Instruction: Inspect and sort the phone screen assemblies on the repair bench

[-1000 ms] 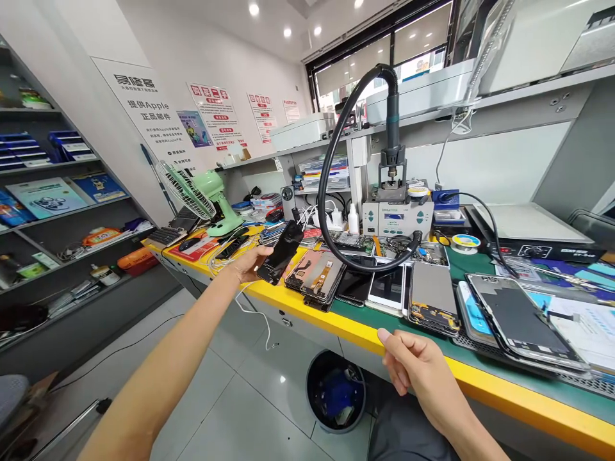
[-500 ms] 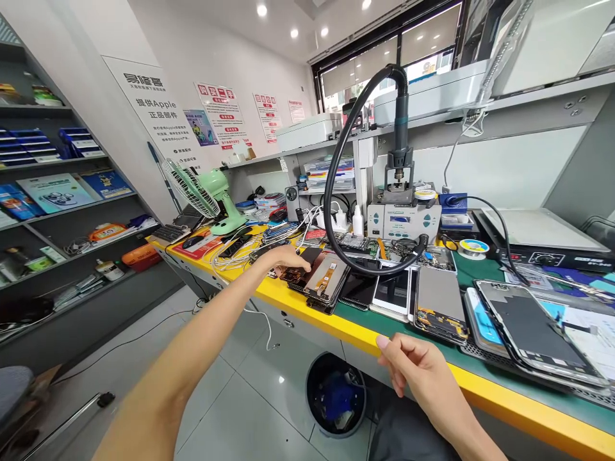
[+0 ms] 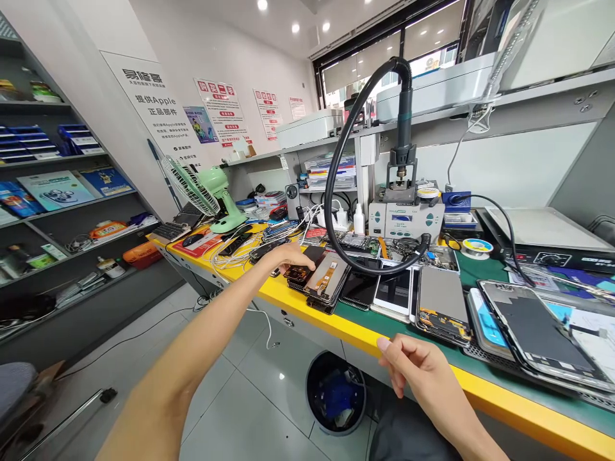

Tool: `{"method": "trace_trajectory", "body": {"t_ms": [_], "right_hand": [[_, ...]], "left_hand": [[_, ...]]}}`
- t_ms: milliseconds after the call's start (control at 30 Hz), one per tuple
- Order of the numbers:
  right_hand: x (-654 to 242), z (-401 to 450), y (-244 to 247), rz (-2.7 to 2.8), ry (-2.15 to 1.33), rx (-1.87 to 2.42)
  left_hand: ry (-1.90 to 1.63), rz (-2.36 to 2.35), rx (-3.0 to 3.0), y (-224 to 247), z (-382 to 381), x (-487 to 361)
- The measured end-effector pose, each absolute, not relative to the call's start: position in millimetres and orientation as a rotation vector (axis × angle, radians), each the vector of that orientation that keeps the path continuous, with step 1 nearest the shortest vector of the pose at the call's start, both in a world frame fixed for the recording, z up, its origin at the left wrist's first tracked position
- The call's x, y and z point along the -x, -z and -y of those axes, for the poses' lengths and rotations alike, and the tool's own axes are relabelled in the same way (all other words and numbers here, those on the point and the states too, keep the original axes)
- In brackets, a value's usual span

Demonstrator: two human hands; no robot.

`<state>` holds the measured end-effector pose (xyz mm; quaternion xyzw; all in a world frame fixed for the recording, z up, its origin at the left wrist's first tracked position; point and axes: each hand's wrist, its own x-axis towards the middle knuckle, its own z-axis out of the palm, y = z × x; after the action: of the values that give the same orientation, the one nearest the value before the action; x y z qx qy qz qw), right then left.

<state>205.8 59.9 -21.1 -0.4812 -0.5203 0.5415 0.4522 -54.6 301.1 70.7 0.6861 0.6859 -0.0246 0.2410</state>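
My left hand (image 3: 291, 255) reaches over the bench, its fingers around a dark phone screen part (image 3: 298, 273) with copper-coloured pieces at its lower end. Beside it on the right lies a stack of phone screens, the top one grey (image 3: 327, 276) with an orange flex cable. My right hand (image 3: 418, 365) is held in front of the bench's yellow edge, thumb and fingers curled close together, with no object visible in it. Further right are a white-framed phone (image 3: 393, 292), a grey screen panel (image 3: 441, 296) and a large dark panel (image 3: 541, 330).
A black hose (image 3: 331, 173) arches above the bench from a grey soldering station (image 3: 406, 219). A green fan (image 3: 221, 198) stands at the left end. White cables (image 3: 230, 257) lie near it. Below the bench edge is a black bin (image 3: 336, 394).
My left hand has shifted slightly right, and the dark screen part by it now sits flatter, showing more of its copper-coloured end. My right hand is nearly unmoved.
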Motion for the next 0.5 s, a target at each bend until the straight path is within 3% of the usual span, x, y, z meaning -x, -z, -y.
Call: {"method": "trace_trajectory", "body": {"t_ms": [500], "right_hand": [[-204.4, -60.8, 21.4, 1.271, -1.339, 1.180]], "left_hand": [[0.013, -1.861, -1.875, -75.6, -292.1, 40.0]]}}
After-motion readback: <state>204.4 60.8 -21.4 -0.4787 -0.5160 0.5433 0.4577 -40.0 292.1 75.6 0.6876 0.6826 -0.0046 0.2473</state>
